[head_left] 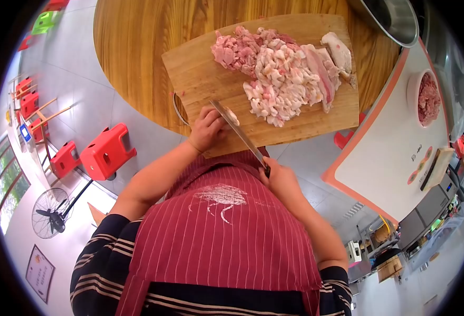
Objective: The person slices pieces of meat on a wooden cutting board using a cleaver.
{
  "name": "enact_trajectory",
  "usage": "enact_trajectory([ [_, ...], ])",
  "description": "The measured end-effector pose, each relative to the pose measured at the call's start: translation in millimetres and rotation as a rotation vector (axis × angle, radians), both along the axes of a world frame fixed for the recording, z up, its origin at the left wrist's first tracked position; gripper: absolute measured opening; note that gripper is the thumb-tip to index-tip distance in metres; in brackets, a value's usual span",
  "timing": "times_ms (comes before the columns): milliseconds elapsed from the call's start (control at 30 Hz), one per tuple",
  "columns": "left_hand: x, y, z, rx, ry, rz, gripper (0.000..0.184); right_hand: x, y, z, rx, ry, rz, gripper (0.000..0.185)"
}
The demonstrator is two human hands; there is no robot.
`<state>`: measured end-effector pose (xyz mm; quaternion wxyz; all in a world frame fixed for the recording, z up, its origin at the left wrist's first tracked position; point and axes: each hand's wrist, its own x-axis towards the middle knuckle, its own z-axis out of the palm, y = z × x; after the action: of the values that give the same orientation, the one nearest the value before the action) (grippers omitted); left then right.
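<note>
My right hand (281,178) is closed round the dark handle of a long kitchen knife (240,132). Its blade lies slanted across the near edge of a wooden cutting board (200,68). Beside the blade, the fingers of my left hand (209,128) are bent and pressed against a small piece of pale meat (233,116), part of which the blade and fingers hide. Farther up the board lie a heap of diced white fat (282,81), chopped pink meat (237,50), a strip of pork belly (320,76) and a pale chunk of meat (338,51).
The board rests on a round wooden table (132,52). A metal bowl (400,21) stands at the back right. On a white, orange-edged table (379,158) at right sits a bowl of minced meat (428,100). Red stools (105,152) and a fan (53,213) stand at left.
</note>
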<state>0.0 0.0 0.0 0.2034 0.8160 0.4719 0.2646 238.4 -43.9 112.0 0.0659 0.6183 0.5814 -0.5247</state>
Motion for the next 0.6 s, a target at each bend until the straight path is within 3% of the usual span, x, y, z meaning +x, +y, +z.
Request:
enact_trajectory([
  [67, 0.9, -0.5, 5.1, -0.007, -0.008, 0.013, 0.035, -12.5, 18.3, 9.4, -0.009, 0.052, -0.042, 0.024],
  [100, -4.7, 22.4, -7.6, 0.058, 0.017, 0.010, 0.035, -27.1, 45.3, -16.9, 0.056, 0.079, -0.042, 0.024],
  [267, -2.7, 9.5, -4.4, 0.078, 0.024, 0.034, 0.036, -45.2, 50.5, -28.2, 0.201, 0.141, 0.005, 0.021],
  [467, -2.0, 1.8, -5.0, 0.008, -0.020, -0.009, 0.037, 1.5, -6.5, -4.0, -0.001, 0.058, -0.093, 0.025],
  [600, 0.6, 4.4, 0.2, 0.025, 0.011, 0.003, 0.040, -35.8, 40.6, -19.6, 0.067, 0.067, -0.015, 0.022],
])
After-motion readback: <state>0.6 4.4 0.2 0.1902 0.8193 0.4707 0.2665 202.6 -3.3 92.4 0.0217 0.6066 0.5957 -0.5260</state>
